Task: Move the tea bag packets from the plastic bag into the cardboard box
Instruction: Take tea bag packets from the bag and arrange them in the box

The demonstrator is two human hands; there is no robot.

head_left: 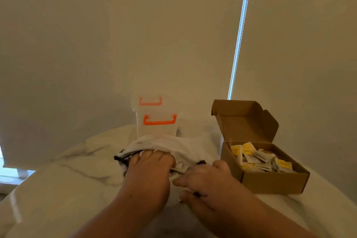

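A whitish plastic bag (170, 144) with a dark zip edge lies in the middle of the marble table. My left hand (149, 168) lies on the bag's opening, fingers reaching into it; what they touch is hidden. My right hand (204, 181) grips the bag's near edge, with a few pale tea bag packets (178, 169) showing between the hands. To the right stands the open cardboard box (274, 181), lid up, holding several white and yellow tea bag packets (260, 158).
A clear plastic container with orange handles (157, 121) stands right behind the bag. The round white marble table (58, 189) ends close to the wall and a window blind with a bead chain (239, 35). A window sill shows at far left.
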